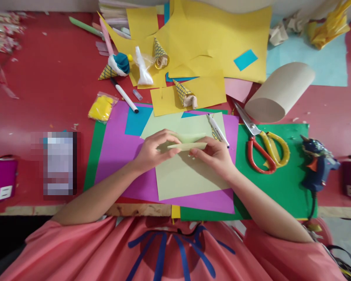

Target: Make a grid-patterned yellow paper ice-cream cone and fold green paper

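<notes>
Both hands pinch a folded strip of pale green paper (190,146) between them, held over a pale green sheet (190,175). My left hand (158,150) grips its left end, thumb below and fingers behind. On the right end, my right hand (218,156) is closed the same way. Beneath the pale sheet lie purple paper (128,164) and green paper (280,195). A white marker (218,130) rests just beyond my right hand. Farther off stand a patterned paper cone (181,89) and a second cone (159,50), each stuffed with crumpled paper.
Scissors (253,130) with red and yellow handles lie to the right, near a cardboard tube (280,91) and a glue gun (318,164). Yellow sheets (210,35) cover the back. To the left are a yellow clay packet (101,108), another marker (125,96) and a blurred-out rectangular item (59,164).
</notes>
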Tool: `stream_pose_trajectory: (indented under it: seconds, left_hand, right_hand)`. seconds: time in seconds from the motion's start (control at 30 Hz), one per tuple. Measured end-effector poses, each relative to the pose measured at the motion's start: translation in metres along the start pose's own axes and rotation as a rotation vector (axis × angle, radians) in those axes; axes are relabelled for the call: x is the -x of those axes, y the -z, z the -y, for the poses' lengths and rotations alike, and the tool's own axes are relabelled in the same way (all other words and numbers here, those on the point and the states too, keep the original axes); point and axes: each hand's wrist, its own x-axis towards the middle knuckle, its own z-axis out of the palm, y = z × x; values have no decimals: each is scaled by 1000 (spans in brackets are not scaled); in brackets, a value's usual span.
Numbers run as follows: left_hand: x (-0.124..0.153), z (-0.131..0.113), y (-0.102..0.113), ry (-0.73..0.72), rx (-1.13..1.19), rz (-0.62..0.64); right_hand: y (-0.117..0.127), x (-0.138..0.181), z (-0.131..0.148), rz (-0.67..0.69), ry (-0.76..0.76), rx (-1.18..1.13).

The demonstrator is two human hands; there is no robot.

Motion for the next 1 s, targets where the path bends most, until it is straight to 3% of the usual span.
stream_pose_trajectory:
  seconds: [0.27, 0.53, 1.0]
  left_hand:
    - [-2, -1, -1, 45, -30, 19]
    - [2, 1, -3, 184, 21, 14]
    - [0, -1, -3, 298, 80, 22]
  right_hand:
    - [-1, -1, -3, -44, -7, -132]
    - [0, 0, 2, -109, -1, 98]
    - [0, -1, 0, -117, -29, 96]
